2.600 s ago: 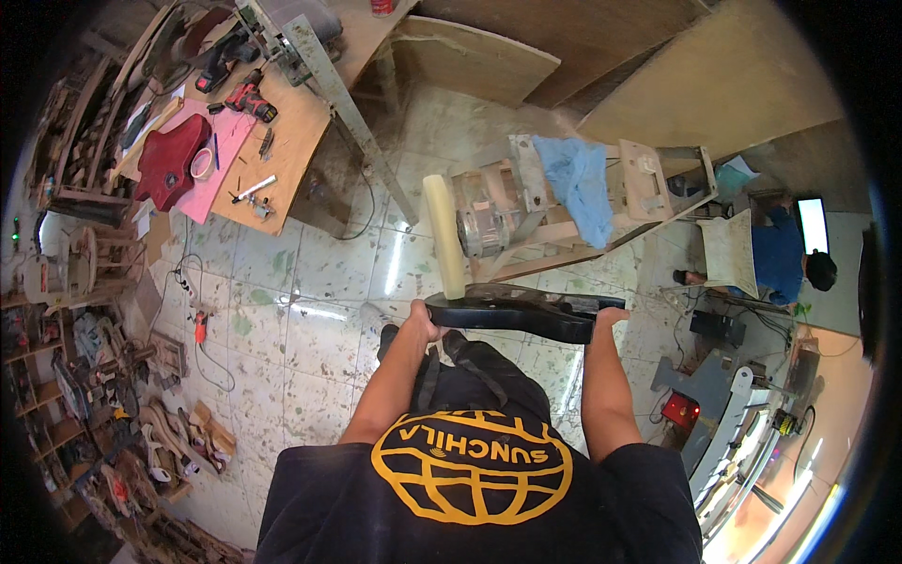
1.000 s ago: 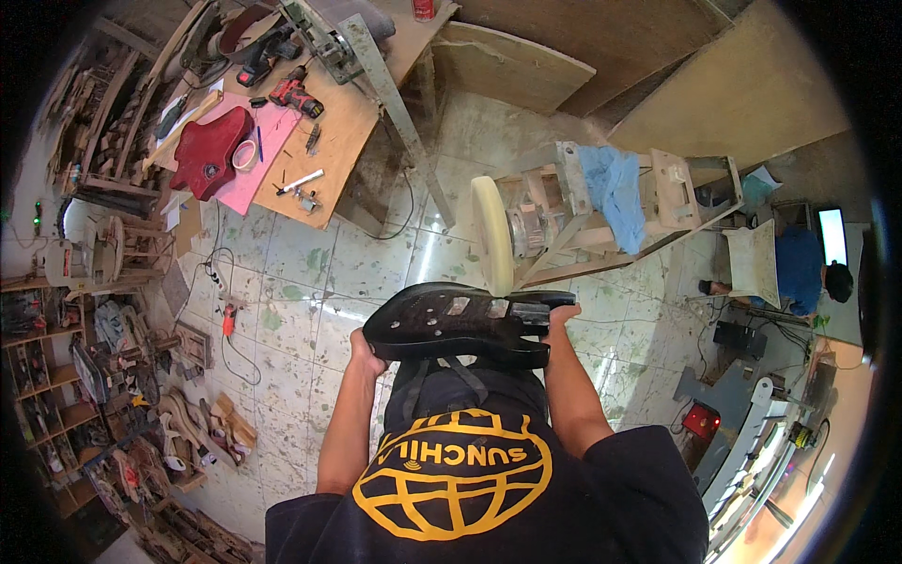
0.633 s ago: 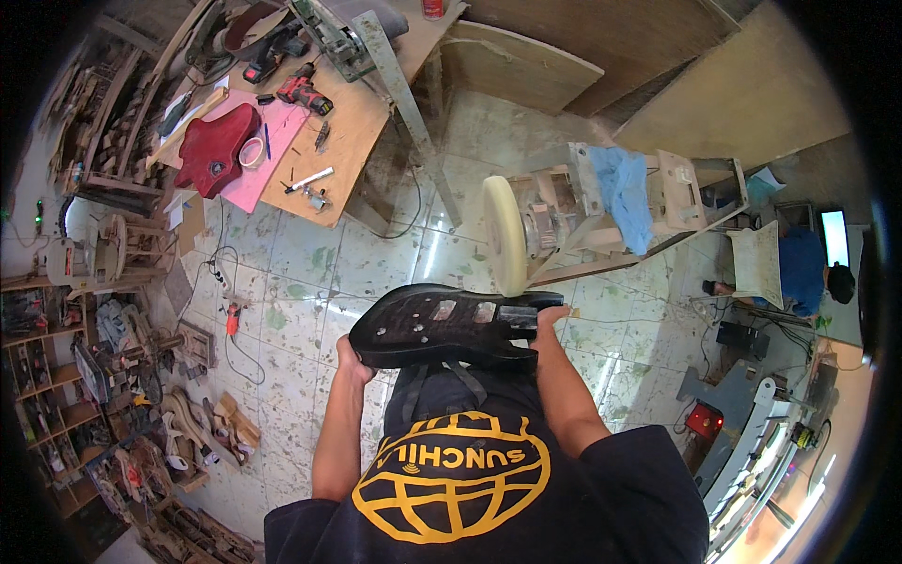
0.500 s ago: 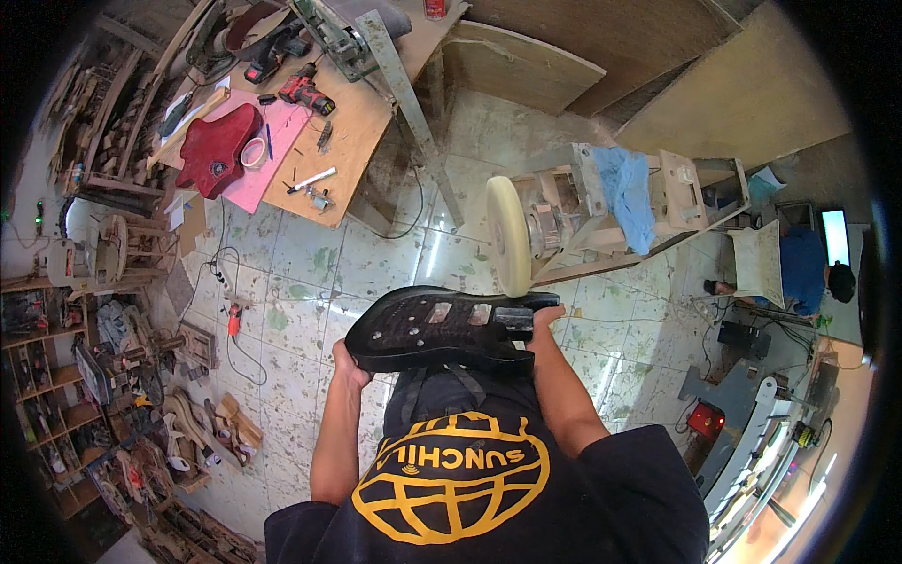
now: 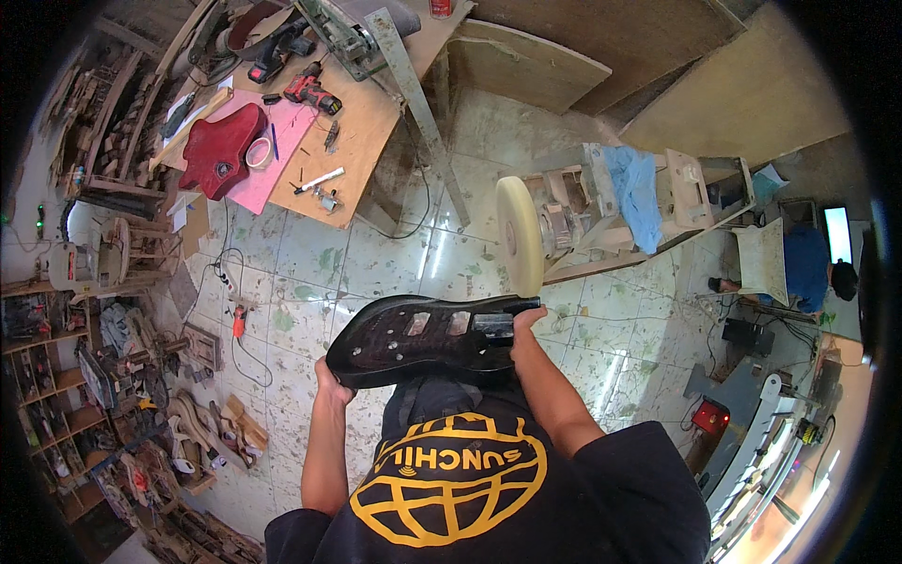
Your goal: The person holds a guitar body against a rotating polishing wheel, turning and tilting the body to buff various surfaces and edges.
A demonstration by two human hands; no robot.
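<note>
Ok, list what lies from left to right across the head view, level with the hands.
Orange tool on the floor → left hand → black guitar body → right hand → red box on the floor.

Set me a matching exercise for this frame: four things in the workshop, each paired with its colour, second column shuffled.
Things:
1. guitar body held by the left hand and right hand
2. buffing wheel
3. cloth on the wheel's stand
4. guitar body on the workbench

Colours:
A. blue
B. dark red
C. glossy black
D. pale cream

Pairs: 1-C, 2-D, 3-A, 4-B
</note>
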